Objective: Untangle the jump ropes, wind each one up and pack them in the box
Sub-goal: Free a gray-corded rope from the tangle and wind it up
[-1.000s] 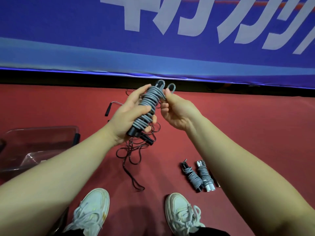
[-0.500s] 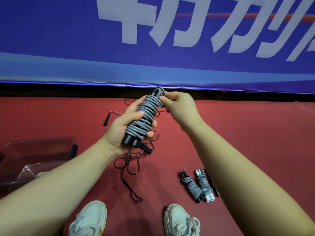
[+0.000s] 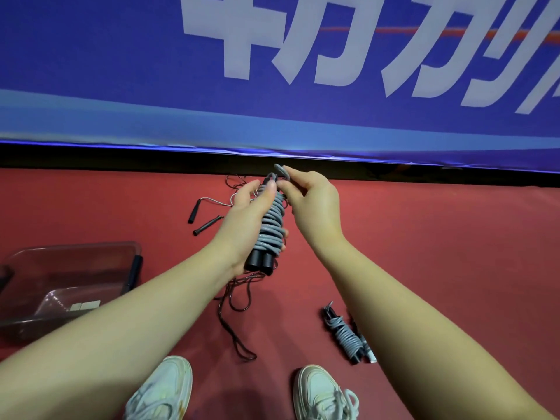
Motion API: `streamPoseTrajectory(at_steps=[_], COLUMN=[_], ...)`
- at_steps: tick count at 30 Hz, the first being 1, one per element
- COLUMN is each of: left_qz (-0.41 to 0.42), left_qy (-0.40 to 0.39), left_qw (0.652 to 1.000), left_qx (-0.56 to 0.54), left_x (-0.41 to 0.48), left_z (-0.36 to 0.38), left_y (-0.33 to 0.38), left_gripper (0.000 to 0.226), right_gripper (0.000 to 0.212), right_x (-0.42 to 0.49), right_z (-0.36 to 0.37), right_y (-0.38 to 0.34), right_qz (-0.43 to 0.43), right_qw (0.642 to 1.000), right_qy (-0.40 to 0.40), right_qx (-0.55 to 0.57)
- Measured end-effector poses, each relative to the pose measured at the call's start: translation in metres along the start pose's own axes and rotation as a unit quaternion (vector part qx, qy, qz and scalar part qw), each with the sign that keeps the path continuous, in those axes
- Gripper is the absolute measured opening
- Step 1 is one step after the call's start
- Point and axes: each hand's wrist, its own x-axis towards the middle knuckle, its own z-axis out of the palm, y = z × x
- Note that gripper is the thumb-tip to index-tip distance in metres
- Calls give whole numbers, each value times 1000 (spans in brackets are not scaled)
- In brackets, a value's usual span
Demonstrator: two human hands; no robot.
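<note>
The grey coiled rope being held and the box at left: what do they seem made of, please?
Grey coiled jump rope: probably plastic or rubber cord, matte, in stiff round coils. Smoky transparent rectangular box: likely glossy plastic; floor shows through.

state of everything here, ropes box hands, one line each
grey rope bundle: wound, held off the floor
left hand: grips the bundle
right hand: pinches its end loop
floor bundle: wound, lying flat
thin black rope: loose, tangled
box: open, no rope visible inside
</note>
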Motion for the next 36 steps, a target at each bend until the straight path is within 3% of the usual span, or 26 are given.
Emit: streamPoseTrajectory(at_steps=[7, 9, 10, 11, 13, 15, 16, 17, 19, 21, 23, 26, 29, 34, 36], left_qz=[8, 22, 31, 39, 49, 53, 54, 54, 54, 54, 58, 67, 59, 53, 52], left_qy=[17, 11, 9, 8, 2, -9, -15, -20, -26, -26, -24, -28, -37, -25, -24], left_qw=[1000, 1000, 999, 999, 998, 998, 998, 998, 998, 998, 998, 997, 997, 998, 998], left_qx=[3, 11, 18, 25, 28, 22, 17, 9, -3, -3, 0, 9, 17, -5, -13], left_x=[0, 1, 2, 3, 5, 6, 5, 5, 4, 3, 4, 4, 2, -1, 1], left_z=[-4, -9, -11, -14, -18, -18, -17, -16, -17, -19, -19, -15, -13, -10, -9], left_y=[2, 5, 6, 7, 9, 10, 10, 10, 8, 6, 5, 7, 7, 4, 4], left_gripper=[21, 17, 13, 9, 5, 7, 8, 11, 13, 12, 12, 18, 36, 38, 38], right_gripper=[29, 27, 24, 21, 18, 18, 18, 19, 15, 18, 20, 19, 21, 27, 30], right_x=[1, 5, 7, 9, 10, 9, 8, 8, 9, 11, 14, 13, 11, 6, 6], right_z=[-3, -6, -8, -10, -13, -13, -14, -14, -16, -22, -27, -29, -28, -28, -27], right_y=[-4, -7, -9, -12, -19, -22, -22, -22, -22, -24, -29, -39, -39, -37, -36], right_qz=[-50, -16, 36, 103, 232, 305, 309, 300, 245, 155, 65, -15, -69, -107, -106], right_qw=[993, 998, 995, 972, 877, 790, 773, 781, 863, 960, 996, 992, 963, 923, 933], right_qy=[-39, -52, -58, -61, -63, -64, -71, -77, -78, -75, -59, -38, -38, -72, -81], right_qx=[-98, -20, 79, 201, 415, 529, 550, 543, 434, 220, 27, -123, -257, -362, -335])
